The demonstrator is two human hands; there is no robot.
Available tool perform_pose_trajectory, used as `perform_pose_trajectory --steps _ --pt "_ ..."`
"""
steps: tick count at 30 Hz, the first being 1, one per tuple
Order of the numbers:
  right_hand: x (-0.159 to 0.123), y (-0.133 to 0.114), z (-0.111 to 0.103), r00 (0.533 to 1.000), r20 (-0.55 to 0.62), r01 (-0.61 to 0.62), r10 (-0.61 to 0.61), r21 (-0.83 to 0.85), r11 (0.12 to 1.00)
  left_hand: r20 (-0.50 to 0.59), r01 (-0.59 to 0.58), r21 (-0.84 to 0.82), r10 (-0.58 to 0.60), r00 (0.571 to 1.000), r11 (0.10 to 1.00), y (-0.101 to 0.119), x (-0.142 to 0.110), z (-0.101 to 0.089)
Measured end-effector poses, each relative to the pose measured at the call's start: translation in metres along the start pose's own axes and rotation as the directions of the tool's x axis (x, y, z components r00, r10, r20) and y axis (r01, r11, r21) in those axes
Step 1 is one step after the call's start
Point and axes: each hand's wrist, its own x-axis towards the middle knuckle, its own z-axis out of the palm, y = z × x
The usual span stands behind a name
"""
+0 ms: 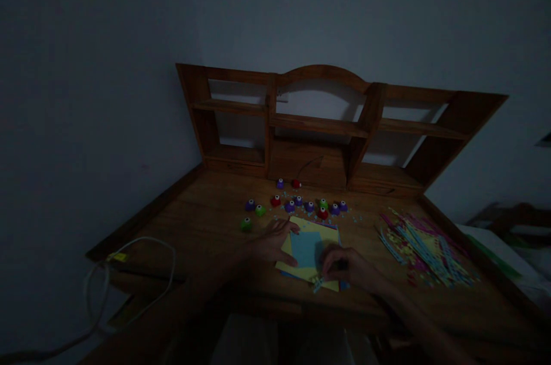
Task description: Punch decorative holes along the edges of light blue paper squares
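Note:
The scene is dim. My left hand [272, 241] lies with spread fingers on the left edge of a small stack of paper sheets [306, 247], yellow with a blue sheet on top, on a wooden desk [206, 221]. My right hand [346, 266] is curled at the stack's lower right corner, fingers closed round something dark that I cannot make out. A thin punched paper strip [317, 283] pokes out just below that hand. Several small round paper punches [297, 204] in purple, red and green sit in a loose row just beyond the sheets.
A heap of punched coloured paper strips [424, 247] lies on the desk's right side. A wooden shelf unit [327, 124] stands at the back against the wall. A white cable [129, 273] loops over the desk's left front corner. Furniture shows dimly at far right.

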Motion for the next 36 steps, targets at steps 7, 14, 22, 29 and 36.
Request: perform_pose_trajectory --steps 7,14,22,29,36 --pt "-0.005 -0.009 -0.002 0.998 -0.069 0.003 -0.005 -0.03 1.0 0.031 -0.009 0.042 0.008 0.999 0.999 -0.002 0.001 0.002" --pt "0.002 0.001 0.003 0.995 -0.099 0.007 -0.008 -0.013 1.0 0.028 -0.052 0.066 0.051 0.998 0.996 -0.005 0.002 0.002" --pt "-0.007 0.015 -0.001 0.995 -0.096 -0.032 0.034 0.027 0.999 0.029 -0.026 0.052 0.024 0.999 0.998 -0.009 0.001 0.005" --pt "-0.024 0.011 -0.009 0.993 -0.066 -0.094 0.098 0.067 0.993 0.04 -0.001 0.036 -0.001 0.999 0.999 -0.008 0.001 0.003" --pt "-0.047 0.007 -0.025 0.921 -0.325 -0.173 0.215 0.155 0.973 0.032 0.025 0.047 -0.027 0.999 0.999 -0.003 0.0 0.002"
